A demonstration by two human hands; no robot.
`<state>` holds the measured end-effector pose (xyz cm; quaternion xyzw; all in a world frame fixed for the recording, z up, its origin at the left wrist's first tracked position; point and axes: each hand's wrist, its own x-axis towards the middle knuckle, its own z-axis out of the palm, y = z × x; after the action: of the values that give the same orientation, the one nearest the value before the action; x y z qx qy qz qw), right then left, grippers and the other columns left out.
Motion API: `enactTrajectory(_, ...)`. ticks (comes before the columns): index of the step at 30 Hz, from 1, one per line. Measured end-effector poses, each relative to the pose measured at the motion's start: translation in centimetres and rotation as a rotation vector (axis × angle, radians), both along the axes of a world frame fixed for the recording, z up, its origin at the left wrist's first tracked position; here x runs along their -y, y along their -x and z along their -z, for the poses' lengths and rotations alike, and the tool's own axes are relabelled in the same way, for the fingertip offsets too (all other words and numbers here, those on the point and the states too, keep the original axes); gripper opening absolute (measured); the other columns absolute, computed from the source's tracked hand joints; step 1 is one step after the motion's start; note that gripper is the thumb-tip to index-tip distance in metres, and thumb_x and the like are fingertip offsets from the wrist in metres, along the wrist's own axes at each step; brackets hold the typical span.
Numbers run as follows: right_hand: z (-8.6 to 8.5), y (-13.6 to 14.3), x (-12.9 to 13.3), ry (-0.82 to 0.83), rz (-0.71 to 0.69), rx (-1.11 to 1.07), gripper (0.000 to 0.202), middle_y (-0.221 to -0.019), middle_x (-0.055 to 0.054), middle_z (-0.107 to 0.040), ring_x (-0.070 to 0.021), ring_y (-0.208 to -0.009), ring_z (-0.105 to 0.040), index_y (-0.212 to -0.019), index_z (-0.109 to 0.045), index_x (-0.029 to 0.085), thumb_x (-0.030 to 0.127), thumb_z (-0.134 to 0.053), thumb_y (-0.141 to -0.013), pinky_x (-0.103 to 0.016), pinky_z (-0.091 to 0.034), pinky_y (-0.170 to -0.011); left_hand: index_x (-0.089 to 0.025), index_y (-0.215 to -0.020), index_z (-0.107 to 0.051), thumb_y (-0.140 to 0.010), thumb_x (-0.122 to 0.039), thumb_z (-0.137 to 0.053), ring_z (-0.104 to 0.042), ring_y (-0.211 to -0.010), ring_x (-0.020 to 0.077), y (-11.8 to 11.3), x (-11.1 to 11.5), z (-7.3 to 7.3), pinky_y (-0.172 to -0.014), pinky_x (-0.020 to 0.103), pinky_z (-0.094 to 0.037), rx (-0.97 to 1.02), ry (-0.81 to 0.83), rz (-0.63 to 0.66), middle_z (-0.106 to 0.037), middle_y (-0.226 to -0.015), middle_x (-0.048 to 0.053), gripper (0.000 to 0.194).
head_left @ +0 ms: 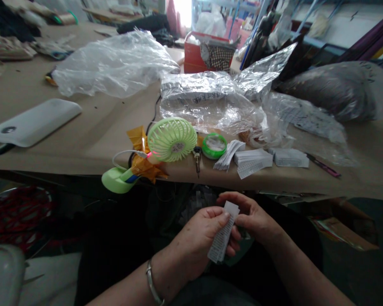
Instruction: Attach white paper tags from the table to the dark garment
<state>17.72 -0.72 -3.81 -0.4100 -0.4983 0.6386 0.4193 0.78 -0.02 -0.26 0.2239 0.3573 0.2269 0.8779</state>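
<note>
From where I stand, a long white plastic case [35, 121] lies far off to the left grip's upper left, perhaps parked there out of the way on the brown-covered worktop [95, 138]. Nearer, a pale green plastic fan [172, 142] is fixed at the edge with orange tape, likely so it won't tip, facing the seated person. The left grip [206, 231] is closed, thumb on top and fingers curled beneath, on a small fanned bundle of white printed strips [222, 240], held above the lap, probably to keep them together. Straight beyond it sits a bright green round tub [214, 145]. The right grip [258, 219] is half open beside the bundle, a gap between thumb and forefinger; whether it touches the strips I cannot tell. Beyond it, three piles of white paper strips [253, 160] line the worktop's edge, seemingly for easy reach.
</note>
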Motion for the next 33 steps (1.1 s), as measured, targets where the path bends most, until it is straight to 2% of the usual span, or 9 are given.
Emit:
enactTrajectory(2,0.2,0.0,-0.6,0.087,-0.109,-0.133,0.049,-0.106,-0.006,-0.066,-0.0158,-0.084,-0.066,-0.110,-0.063,0.022,0.039,-0.077,-0.066,-0.028,-0.054,-0.074,-0.012,-0.078,-0.061,-0.083,-0.035,-0.058,-0.055,-0.047,0.0086,0.1,0.2,0.0,-0.046,0.019,-0.044,0.008,-0.012,0.032,-0.062,-0.065,0.004,0.024)
enactTrajectory(5,0.5,0.2,-1.1,0.110,-0.191,-0.226,0.042,-0.113,-0.007,-0.063,-0.0196,-0.098,-0.063,-0.098,-0.069,0.020,0.037,-0.081,-0.062,-0.033,-0.050,-0.086,-0.011,-0.075,-0.062,-0.081,-0.037,-0.060,-0.055,-0.045,0.0086,0.3,0.4,0.1,-0.045,0.019,-0.044,-0.007,-0.023,0.070,-0.062,-0.063,0.004,0.026)
enactTrajectory(9,0.8,0.6,-1.3,0.147,-0.228,-0.280,0.030,-0.111,-0.008,-0.063,-0.0202,-0.096,-0.063,-0.085,-0.069,0.018,0.034,-0.080,-0.063,-0.037,-0.049,-0.087,-0.011,-0.071,-0.063,-0.077,-0.040,-0.063,-0.054,-0.044,0.0087,0.3,0.5,0.2,-0.044,0.019,-0.042,-0.020,-0.028,0.095,-0.061,-0.061,0.005,0.030)
enactTrajectory(12,0.7,0.7,-1.3,0.134,-0.232,-0.259,0.030,-0.110,-0.008,-0.063,-0.0199,-0.094,-0.064,-0.086,-0.068,0.018,0.035,-0.080,-0.063,-0.036,-0.051,-0.084,-0.012,-0.070,-0.062,-0.075,-0.040,-0.064,-0.052,-0.042,0.0084,0.3,0.5,0.3,-0.043,0.019,-0.040,-0.036,-0.028,0.080,-0.060,-0.059,0.003,0.029)
enactTrajectory(16,-0.3,0.7,-0.7,0.027,-0.165,-0.060,0.047,-0.104,-0.006,-0.066,-0.0177,-0.085,-0.066,-0.113,-0.061,0.021,0.044,-0.071,-0.073,-0.031,-0.055,-0.076,-0.013,-0.074,-0.061,-0.078,-0.037,-0.062,-0.053,-0.046,0.0084,0.3,0.3,0.2,-0.045,0.019,-0.041,-0.030,-0.015,0.022,-0.059,-0.060,0.001,0.025)
enactTrajectory(20,-1.6,0.9,0.2,-0.368,0.102,0.441,0.037,-0.115,-0.008,-0.061,-0.0203,-0.103,-0.061,-0.119,-0.057,0.023,0.035,-0.060,-0.084,-0.033,-0.051,-0.089,-0.013,-0.080,-0.060,-0.081,-0.032,-0.058,-0.054,-0.049,0.0089,0.5,0.1,0.1,-0.047,0.019,-0.041,-0.069,-0.016,-0.033,-0.059,-0.063,0.001,0.019)
enactTrajectory(23,-2.2,1.3,0.6,-0.598,0.169,0.725,0.035,-0.117,-0.011,-0.059,-0.0227,-0.109,-0.057,-0.120,-0.057,0.020,0.031,-0.057,-0.087,-0.036,-0.049,-0.092,-0.012,-0.080,-0.060,-0.081,-0.028,-0.057,-0.055,-0.049,0.0089,0.5,0.1,0.0,-0.048,0.020,-0.042,-0.097,-0.030,-0.051,-0.059,-0.063,0.001,0.016)
enactTrajectory(28,-2.4,1.6,0.6,-0.715,0.139,0.841,0.027,-0.110,-0.011,-0.062,-0.0219,-0.103,-0.060,-0.114,-0.060,0.019,0.029,-0.052,-0.090,-0.035,-0.052,-0.086,-0.013,-0.082,-0.059,-0.081,-0.027,-0.057,-0.054,-0.048,0.0092,0.5,0.2,-0.2,-0.049,0.020,-0.041,-0.105,-0.026,-0.053,-0.058,-0.060,0.001,0.015)
enactTrajectory(33,-1.9,1.8,0.6,-0.657,0.166,0.778,0.031,-0.113,-0.010,-0.061,-0.0217,-0.105,-0.059,-0.118,-0.056,0.020,0.028,-0.053,-0.089,-0.034,-0.050,-0.089,-0.013,-0.081,-0.059,-0.080,-0.030,-0.058,-0.054,-0.049,0.0093,0.6,0.2,0.1,-0.049,0.021,-0.042,-0.105,-0.034,-0.054,-0.059,-0.061,0.001,0.017)
